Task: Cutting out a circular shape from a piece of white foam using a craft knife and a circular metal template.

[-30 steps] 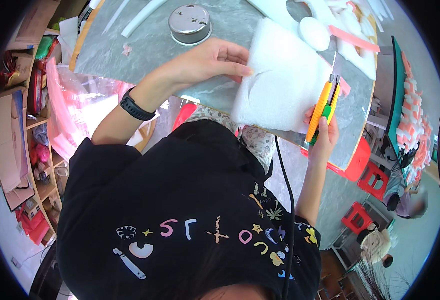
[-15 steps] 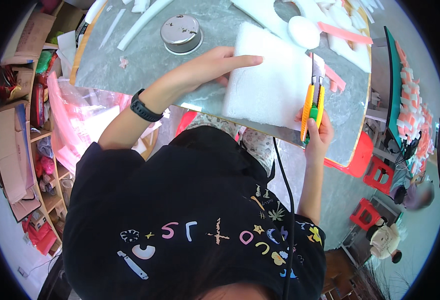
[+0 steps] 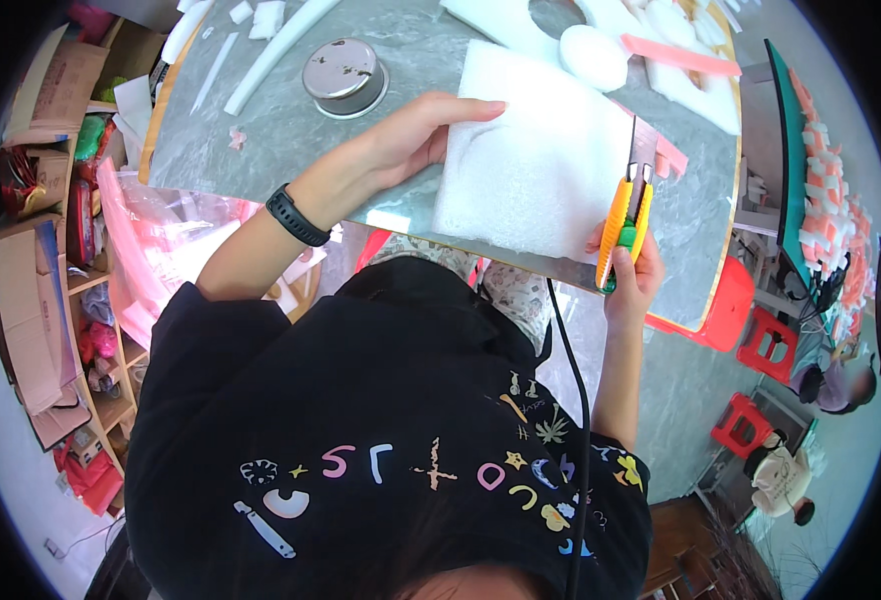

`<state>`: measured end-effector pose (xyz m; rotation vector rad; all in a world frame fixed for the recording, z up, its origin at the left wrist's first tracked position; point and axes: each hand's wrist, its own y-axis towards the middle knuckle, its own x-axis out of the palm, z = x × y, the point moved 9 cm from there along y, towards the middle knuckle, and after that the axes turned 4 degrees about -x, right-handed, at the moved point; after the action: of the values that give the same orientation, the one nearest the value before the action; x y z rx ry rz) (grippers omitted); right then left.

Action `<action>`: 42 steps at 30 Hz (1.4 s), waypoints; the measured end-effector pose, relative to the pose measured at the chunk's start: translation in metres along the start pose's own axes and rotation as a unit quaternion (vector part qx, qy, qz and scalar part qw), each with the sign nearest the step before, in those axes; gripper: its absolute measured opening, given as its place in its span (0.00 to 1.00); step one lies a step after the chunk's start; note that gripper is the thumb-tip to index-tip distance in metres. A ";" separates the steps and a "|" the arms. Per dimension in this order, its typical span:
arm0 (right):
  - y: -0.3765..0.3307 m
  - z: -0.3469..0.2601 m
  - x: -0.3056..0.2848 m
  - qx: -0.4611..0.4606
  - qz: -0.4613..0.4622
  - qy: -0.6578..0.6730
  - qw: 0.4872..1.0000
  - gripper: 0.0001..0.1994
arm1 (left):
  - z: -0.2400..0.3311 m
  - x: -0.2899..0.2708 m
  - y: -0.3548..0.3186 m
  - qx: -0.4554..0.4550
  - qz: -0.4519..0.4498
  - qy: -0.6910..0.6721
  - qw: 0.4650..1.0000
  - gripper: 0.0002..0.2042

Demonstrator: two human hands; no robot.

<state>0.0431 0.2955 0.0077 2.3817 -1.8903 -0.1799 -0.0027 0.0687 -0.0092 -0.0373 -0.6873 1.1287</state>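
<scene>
The white foam slab, at the near edge of the grey table, looks light, soft, easily dented: best held gently by its sides. The left hand pinches its left edge; the right hand grasps a yellow cutter opposite.

Photographed from the wearer's head, the scene is viewed steeply downward through a fisheye lens. The black shirt is caught close, spread across the lower centre; the fingers and tabletop are faced farther out, at the top; shelving at left and red stools at right are curved toward the rim.
</scene>
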 end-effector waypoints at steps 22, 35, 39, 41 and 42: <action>0.012 0.003 0.000 0.065 0.110 -0.009 0.992 0.11 | -0.024 0.011 -0.054 0.053 -0.004 0.102 0.993 0.44; 0.009 -0.001 0.004 0.035 0.250 0.069 0.965 0.10 | -0.042 0.047 -0.024 0.075 0.091 -0.115 0.986 0.36; 0.005 0.001 0.000 0.035 0.239 0.075 0.967 0.10 | -0.048 0.042 -0.011 0.040 0.139 -0.053 0.988 0.23; 0.006 0.001 0.000 0.029 0.237 0.073 0.968 0.10 | -0.044 0.041 -0.006 0.058 0.142 -0.031 0.988 0.22; 0.008 0.001 0.001 0.030 0.231 0.072 0.970 0.10 | -0.041 0.039 -0.005 0.073 0.150 -0.012 0.986 0.20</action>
<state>0.0359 0.2927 0.0077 1.8521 -2.3312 0.0843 0.0324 0.1116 -0.0214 -0.0023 -0.6328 1.4690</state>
